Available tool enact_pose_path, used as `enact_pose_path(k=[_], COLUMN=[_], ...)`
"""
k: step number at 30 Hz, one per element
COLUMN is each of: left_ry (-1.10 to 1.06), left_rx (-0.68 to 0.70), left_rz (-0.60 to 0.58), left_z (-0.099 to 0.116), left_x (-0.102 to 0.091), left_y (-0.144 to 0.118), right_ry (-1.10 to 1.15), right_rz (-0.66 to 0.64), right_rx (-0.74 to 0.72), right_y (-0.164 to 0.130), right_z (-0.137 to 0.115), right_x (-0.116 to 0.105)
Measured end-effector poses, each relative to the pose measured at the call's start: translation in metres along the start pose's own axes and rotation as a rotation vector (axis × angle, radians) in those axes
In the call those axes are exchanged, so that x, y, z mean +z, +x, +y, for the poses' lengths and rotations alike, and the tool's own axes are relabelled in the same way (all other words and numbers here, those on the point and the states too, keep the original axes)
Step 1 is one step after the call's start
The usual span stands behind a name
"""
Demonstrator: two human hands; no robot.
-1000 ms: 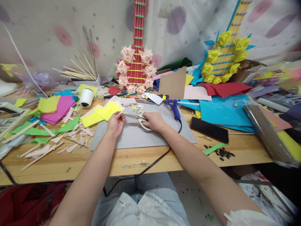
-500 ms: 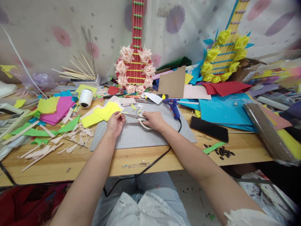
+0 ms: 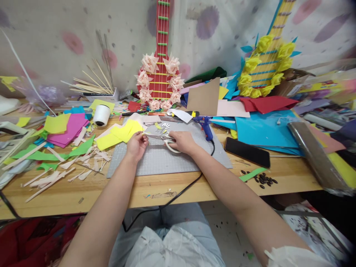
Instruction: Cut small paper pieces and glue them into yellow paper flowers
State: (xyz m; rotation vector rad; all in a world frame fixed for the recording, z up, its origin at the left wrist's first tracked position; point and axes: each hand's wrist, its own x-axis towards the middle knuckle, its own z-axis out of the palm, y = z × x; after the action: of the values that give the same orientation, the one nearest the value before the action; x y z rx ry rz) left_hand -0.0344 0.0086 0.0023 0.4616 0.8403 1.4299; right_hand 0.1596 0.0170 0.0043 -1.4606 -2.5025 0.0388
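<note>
Over the grey gridded cutting mat (image 3: 167, 159) at the middle of the wooden workbench (image 3: 83, 193), we work with both hands close together. Our right hand (image 3: 182, 142) is closed through the cream-coloured handles of a pair of steel scissors (image 3: 164, 139), whose blades point left and rest low over the mat. Our left hand (image 3: 137, 145) pinches a tiny yellow paper scrap (image 3: 144, 135) between thumb and fingertips, right at the blade tips; we cannot tell whether the blades touch it or how far they stand apart.

Just left of the left hand lie bright yellow paper sheets (image 3: 119, 134), overlapping the mat's far-left corner. A blue hot-glue gun (image 3: 204, 125) stands at the mat's far-right edge, its black cord (image 3: 178, 194) running off the front of the bench. A black rectangular phone (image 3: 247, 152) lies right of the mat. A red cardboard guitar trimmed with pink paper flowers (image 3: 160, 79) leans against the wall behind.
</note>
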Motion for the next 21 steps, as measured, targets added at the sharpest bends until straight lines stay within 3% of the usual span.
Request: enact_pose_path(k=[21], left_ry=[-0.012], left_rx=[-0.019], left_rz=[-0.048], left_z=[0.0005], left_x=[-0.0023], left_y=[0.0001], right_ry=[-0.001], right_rz=[-0.031], right_rx=[0.021], right_y=[0.0005], right_z=[0.0004], right_x=[-0.0010])
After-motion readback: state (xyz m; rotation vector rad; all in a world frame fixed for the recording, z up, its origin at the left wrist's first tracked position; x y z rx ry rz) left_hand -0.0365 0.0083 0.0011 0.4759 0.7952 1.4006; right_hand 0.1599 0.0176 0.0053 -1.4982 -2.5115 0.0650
